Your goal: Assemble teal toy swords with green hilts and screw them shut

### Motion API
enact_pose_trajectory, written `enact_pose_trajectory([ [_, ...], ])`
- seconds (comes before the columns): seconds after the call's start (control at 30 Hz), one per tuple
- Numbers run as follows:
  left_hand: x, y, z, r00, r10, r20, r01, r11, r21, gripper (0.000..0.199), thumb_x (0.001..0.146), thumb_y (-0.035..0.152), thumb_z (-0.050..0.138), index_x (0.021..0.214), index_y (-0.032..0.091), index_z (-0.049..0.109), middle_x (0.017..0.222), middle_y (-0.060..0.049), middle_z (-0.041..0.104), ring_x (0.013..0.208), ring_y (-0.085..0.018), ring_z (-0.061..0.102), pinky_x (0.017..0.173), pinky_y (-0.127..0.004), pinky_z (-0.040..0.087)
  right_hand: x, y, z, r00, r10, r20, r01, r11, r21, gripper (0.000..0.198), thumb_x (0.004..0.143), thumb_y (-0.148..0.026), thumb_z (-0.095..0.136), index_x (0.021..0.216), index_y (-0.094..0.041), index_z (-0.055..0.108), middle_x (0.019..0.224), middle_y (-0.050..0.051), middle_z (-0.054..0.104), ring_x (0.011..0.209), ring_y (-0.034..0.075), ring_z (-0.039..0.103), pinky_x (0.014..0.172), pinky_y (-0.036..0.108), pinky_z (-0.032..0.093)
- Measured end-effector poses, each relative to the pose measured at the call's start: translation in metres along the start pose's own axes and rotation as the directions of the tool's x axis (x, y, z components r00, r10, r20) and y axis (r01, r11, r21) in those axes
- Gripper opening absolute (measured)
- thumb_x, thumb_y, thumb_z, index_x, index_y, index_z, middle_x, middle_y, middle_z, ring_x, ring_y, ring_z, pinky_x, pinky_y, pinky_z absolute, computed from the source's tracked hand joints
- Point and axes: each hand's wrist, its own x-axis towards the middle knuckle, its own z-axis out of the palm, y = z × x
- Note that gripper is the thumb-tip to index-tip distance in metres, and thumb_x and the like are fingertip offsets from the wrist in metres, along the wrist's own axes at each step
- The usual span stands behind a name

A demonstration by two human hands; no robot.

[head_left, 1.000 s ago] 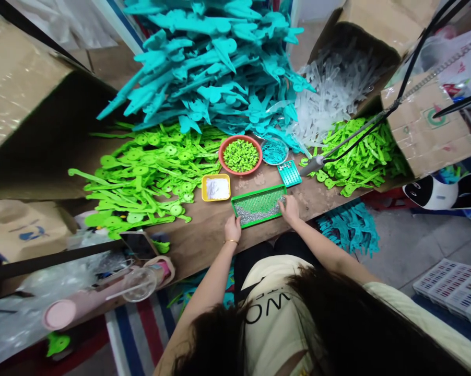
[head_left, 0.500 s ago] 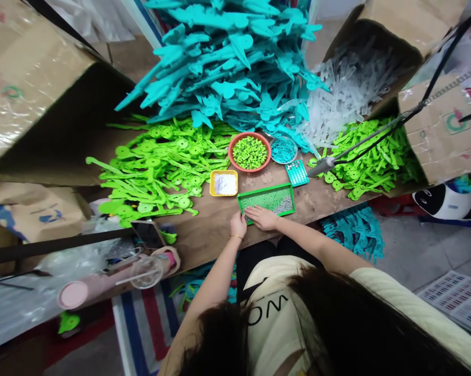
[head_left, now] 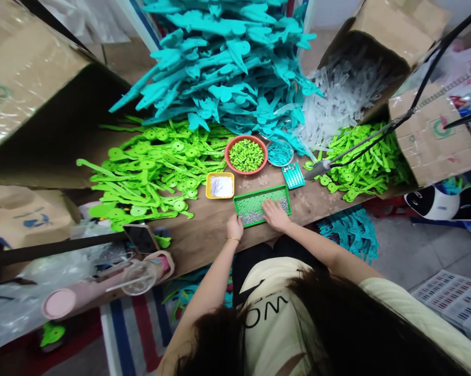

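A shallow green tray (head_left: pixel 255 194) lies on the table in front of me. Small silvery metal pieces (head_left: pixel 251 217) cover the front left of its dotted floor, and more lie at its right side. My left hand (head_left: pixel 234 228) is closed at the tray's front left corner, gripping its edge. Inside the tray, my right hand (head_left: pixel 275 214) rests with outstretched fingers on the floor and the metal pieces, its wrist crossing the front rim.
Behind the tray stand a yellow tub (head_left: pixel 220 186) of white powder, a reddish bowl (head_left: pixel 246 155) of green bits and a small teal tray (head_left: pixel 293 175). Green parts (head_left: pixel 153 172) and teal parts (head_left: pixel 220 68) are heaped around. A lamp-like arm (head_left: pixel 321 168) reaches in from the right.
My right hand has moved rightward across the tray from its left end, uncovering metal pieces at the front left. My left hand stays at the tray's corner. The view has shifted slightly.
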Motion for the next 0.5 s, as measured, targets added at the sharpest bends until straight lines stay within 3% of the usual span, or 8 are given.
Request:
enact_pose_trajectory([
  [0.07,0.0,0.001,0.001,1.0,-0.006,-0.005,0.006,1.0,0.007,0.028,0.092,0.036,0.056,0.107,0.014,0.06,0.104,-0.007,0.063,0.092,-0.017,0.062,0.082,-0.038,0.054,-0.016,0.018,-0.004,0.986,0.162,-0.041,-0.163,0.986,-0.021,0.059,0.099,-0.035,0.028,0.147,-0.001,0.03,0.153,0.024,0.025,0.147,0.031,0.019,0.117,0.063,0.006],
  [0.13,0.0,0.002,0.001,1.0,-0.008,-0.008,0.008,1.0,0.012,0.028,0.091,0.036,0.056,0.107,0.013,0.06,0.103,-0.007,0.063,0.091,-0.017,0.062,0.082,-0.038,0.054,-0.028,0.029,-0.005,0.972,0.232,-0.047,-0.233,0.972,-0.031,0.061,0.098,-0.039,0.032,0.146,0.0,0.033,0.153,0.025,0.026,0.146,0.034,0.02,0.117,0.064,0.005],
  [0.37,0.002,0.006,-0.001,1.0,0.004,-0.012,-0.004,0.999,0.041,0.028,0.091,0.037,0.056,0.106,0.014,0.06,0.103,-0.006,0.063,0.09,-0.016,0.062,0.082,-0.037,0.054,-0.029,0.028,-0.003,0.948,0.311,-0.074,-0.314,0.949,-0.037,0.065,0.097,-0.044,0.034,0.146,0.0,0.033,0.155,0.024,0.02,0.147,0.034,0.016,0.117,0.064,-0.001],
  [0.5,0.005,0.008,-0.001,1.0,0.0,-0.003,0.0,0.998,0.068,0.028,0.091,0.037,0.056,0.107,0.014,0.06,0.103,-0.006,0.063,0.09,-0.016,0.062,0.082,-0.037,0.054,-0.034,0.014,0.004,0.937,0.342,-0.07,-0.345,0.938,-0.028,0.071,0.094,-0.048,0.042,0.142,0.005,0.038,0.151,0.029,0.025,0.145,0.038,0.022,0.119,0.061,0.005],
])
